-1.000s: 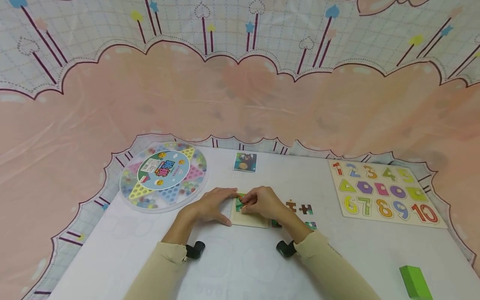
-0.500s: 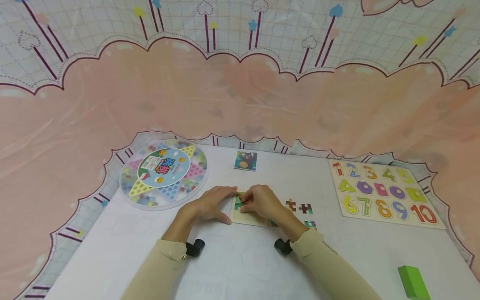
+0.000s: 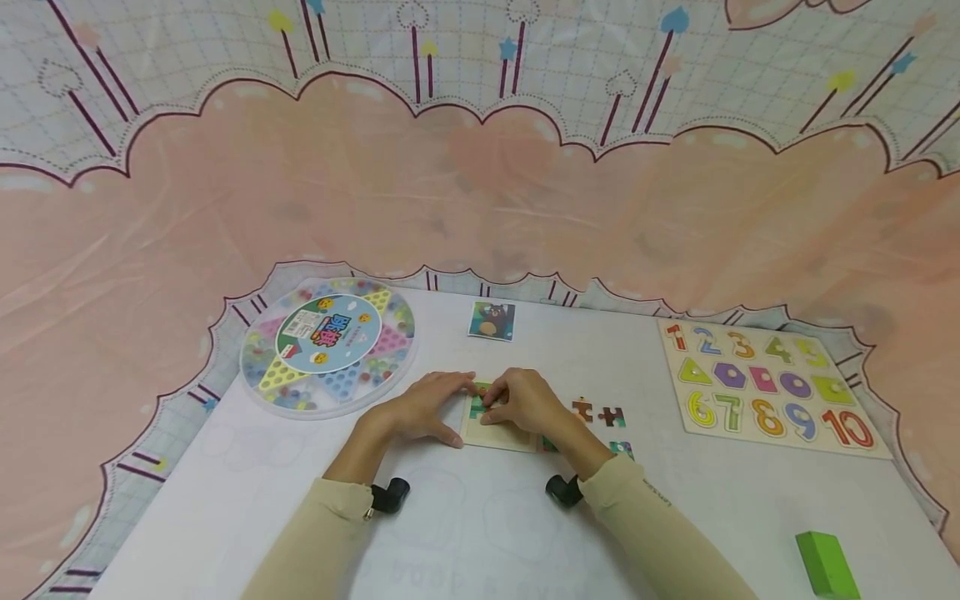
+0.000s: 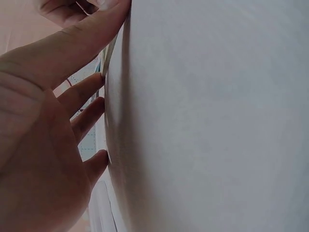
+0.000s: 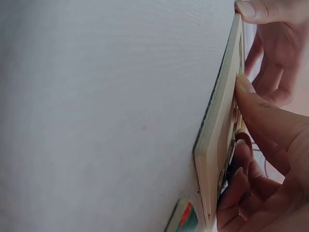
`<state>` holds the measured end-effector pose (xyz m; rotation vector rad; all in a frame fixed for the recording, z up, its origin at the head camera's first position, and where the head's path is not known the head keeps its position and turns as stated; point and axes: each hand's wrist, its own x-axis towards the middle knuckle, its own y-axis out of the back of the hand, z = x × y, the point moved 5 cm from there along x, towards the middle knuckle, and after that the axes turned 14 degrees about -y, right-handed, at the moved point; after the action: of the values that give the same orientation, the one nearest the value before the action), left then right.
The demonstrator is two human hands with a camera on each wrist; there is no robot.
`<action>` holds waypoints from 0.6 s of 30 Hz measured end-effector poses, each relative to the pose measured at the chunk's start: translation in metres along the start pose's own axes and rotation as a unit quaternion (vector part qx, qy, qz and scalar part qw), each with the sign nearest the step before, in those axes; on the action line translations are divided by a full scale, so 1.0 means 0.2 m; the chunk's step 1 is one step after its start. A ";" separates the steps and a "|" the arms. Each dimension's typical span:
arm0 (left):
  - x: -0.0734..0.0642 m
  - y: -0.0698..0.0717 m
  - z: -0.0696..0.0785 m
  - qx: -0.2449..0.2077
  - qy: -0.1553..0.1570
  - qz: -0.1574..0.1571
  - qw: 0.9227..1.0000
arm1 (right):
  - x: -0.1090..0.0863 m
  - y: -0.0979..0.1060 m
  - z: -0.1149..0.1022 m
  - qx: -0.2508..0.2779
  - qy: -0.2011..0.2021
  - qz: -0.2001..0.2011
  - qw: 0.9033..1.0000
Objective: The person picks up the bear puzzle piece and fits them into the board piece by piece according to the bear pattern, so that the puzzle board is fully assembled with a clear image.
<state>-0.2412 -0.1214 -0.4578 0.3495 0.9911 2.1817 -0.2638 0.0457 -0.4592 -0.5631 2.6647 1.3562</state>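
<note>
A small pale wooden puzzle tray (image 3: 498,437) lies on the table, with green jigsaw pieces (image 3: 476,407) in its upper left part. My left hand (image 3: 423,408) rests along the tray's left side, fingers spread and fairly straight, thumb by the near corner. Over the tray, the right hand (image 3: 525,404) bends its fingers and pinches a jigsaw piece low against the surface; the piece is mostly hidden by the fingers. The right wrist view shows the tray's thick edge (image 5: 205,157), with the thumb and curled fingers of my right hand (image 5: 270,169) on its upper face.
Right of the tray lie loose jigsaw pieces (image 3: 612,417), some partly behind the right forearm. A bear picture card (image 3: 491,322) sits behind it. A round marble game board (image 3: 327,350) is at left, a number board (image 3: 776,387) at right, a green block (image 3: 827,565) at front right.
The right hand has shifted very slightly up the tray, its fingers still at the piece. The left hand keeps its place. The head view has tilted a little.
</note>
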 end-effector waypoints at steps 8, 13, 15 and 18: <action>0.00 0.00 0.00 -0.001 0.001 -0.002 1.000 | 0.00 0.00 0.00 0.006 -0.012 -0.006 1.000; 0.00 0.00 -0.01 -0.005 0.003 0.001 1.000 | 0.00 0.01 0.01 0.007 -0.004 -0.029 1.000; 0.01 0.00 -0.01 -0.005 0.005 0.001 1.000 | -0.01 0.02 0.01 0.011 0.003 -0.049 0.999; 0.02 -0.01 -0.01 0.003 0.006 -0.004 1.000 | -0.04 0.07 0.04 0.029 0.011 -0.068 0.997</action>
<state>-0.2437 -0.1184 -0.4606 0.3342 1.0040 2.1763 -0.2610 0.0610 -0.4513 -0.7424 2.6184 1.2385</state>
